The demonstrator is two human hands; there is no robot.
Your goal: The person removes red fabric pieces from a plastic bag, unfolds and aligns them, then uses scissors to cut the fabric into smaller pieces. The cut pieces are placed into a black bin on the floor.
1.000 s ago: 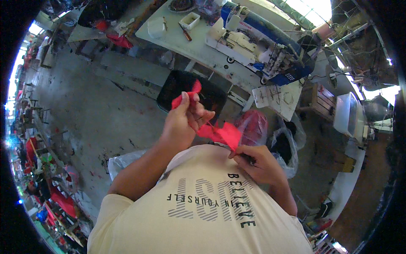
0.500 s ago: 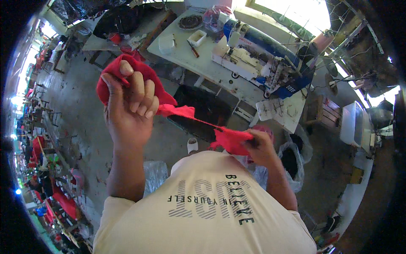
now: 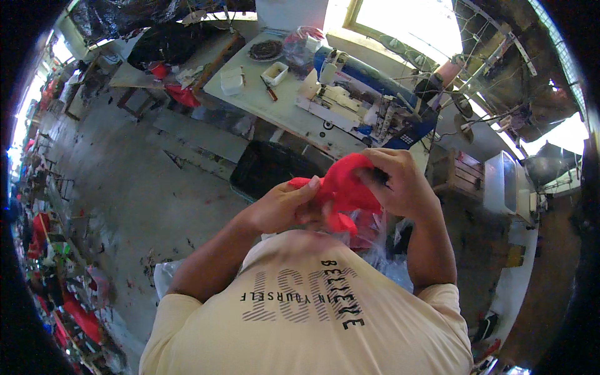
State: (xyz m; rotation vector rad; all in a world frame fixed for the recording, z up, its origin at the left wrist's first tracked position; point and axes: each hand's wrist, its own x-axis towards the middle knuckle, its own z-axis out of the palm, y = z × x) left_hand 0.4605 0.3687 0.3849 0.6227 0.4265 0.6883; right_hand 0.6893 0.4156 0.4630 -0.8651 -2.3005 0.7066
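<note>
Cluttered workshop space is seen all round, with a pale worktable carrying a white industrial sewing machine at twelve o'clock and a black crate on the stained concrete floor at eleven o'clock. At the centre, a red fabric piece is held bunched before the chest. It is pinched by the curled fingers of the left hand from nine o'clock and clasped over the top by the right hand. The gathering appears well advanced; loose red folds at six o'clock are judged still untidied.
</note>
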